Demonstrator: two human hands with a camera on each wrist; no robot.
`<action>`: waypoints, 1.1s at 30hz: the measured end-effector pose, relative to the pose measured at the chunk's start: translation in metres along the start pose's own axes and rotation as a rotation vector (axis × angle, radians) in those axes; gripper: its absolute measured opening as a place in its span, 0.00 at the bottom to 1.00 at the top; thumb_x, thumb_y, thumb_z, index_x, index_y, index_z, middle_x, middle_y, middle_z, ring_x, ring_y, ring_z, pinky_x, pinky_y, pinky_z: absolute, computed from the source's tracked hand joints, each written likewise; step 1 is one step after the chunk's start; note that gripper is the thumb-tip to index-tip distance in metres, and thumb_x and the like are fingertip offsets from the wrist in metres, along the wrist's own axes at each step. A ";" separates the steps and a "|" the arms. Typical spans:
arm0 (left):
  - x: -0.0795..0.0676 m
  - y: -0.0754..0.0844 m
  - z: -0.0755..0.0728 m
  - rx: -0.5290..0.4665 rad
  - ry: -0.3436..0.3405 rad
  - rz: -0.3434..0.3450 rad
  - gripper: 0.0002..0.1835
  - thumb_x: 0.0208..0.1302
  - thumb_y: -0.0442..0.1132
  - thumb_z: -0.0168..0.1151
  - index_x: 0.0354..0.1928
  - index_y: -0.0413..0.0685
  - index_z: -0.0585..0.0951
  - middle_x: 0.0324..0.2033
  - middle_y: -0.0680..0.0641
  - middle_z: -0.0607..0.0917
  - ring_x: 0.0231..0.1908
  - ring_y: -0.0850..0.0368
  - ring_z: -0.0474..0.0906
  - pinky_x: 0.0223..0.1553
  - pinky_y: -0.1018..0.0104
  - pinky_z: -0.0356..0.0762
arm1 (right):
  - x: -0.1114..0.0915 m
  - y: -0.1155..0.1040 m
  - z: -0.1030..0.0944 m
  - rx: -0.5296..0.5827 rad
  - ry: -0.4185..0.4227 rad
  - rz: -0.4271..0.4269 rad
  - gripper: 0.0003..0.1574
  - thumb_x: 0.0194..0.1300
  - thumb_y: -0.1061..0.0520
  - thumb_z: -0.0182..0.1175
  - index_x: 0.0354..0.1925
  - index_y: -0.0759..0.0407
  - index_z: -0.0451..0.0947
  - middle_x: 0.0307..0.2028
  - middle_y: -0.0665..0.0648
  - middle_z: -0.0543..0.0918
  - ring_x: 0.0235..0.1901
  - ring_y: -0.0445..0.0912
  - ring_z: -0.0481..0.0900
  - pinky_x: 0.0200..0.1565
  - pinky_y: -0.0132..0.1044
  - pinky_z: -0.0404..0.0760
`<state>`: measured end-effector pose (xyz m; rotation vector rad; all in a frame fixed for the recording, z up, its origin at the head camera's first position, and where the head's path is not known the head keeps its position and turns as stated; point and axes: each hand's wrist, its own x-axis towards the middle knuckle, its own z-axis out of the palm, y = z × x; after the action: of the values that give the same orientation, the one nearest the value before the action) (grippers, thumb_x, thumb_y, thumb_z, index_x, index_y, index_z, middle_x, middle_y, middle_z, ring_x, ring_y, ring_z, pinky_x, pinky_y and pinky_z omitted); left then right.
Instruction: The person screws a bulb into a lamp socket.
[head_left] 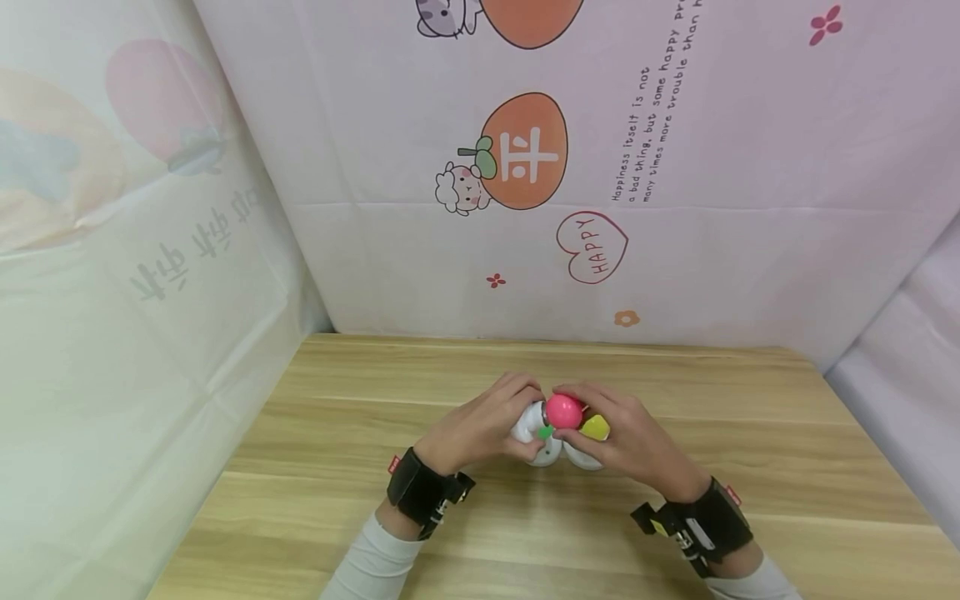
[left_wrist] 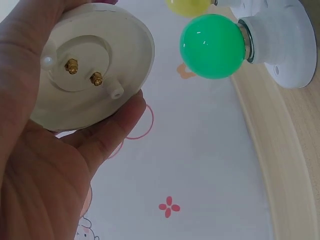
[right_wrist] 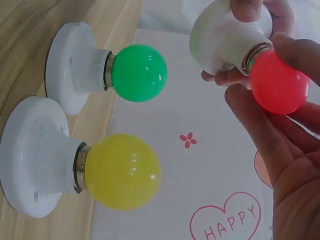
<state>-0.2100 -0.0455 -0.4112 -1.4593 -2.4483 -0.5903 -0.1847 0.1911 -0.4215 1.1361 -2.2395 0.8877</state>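
My left hand (head_left: 487, 421) grips a white lamp holder (right_wrist: 222, 42) by its round base, lifted off the table and tilted. Two brass screws (left_wrist: 71, 66) show on its underside in the left wrist view. The fingers of my right hand (head_left: 633, 437) pinch a red light bulb (right_wrist: 280, 82). Its metal cap is at the mouth of the lamp holder; how deep it sits I cannot tell. Below my hands, a green bulb (right_wrist: 139, 73) and a yellow bulb (right_wrist: 123, 171) are each fitted in a white lamp holder standing on the table.
The wooden table (head_left: 337, 500) extends around both hands. Behind it hangs a printed white cloth (head_left: 420, 250), with another cloth (head_left: 150, 358) along the left side. Black straps with small cameras are on both wrists.
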 end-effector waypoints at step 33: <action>0.000 -0.002 0.004 0.045 -0.014 -0.001 0.26 0.56 0.53 0.65 0.51 0.46 0.73 0.47 0.55 0.71 0.49 0.64 0.62 0.46 0.80 0.71 | 0.000 -0.001 0.001 -0.015 -0.012 -0.022 0.32 0.53 0.52 0.72 0.56 0.52 0.75 0.55 0.49 0.74 0.43 0.38 0.76 0.41 0.32 0.81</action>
<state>-0.2113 -0.0447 -0.4150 -1.4501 -2.4564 -0.5229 -0.1844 0.1902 -0.4214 1.1595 -2.2351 0.8557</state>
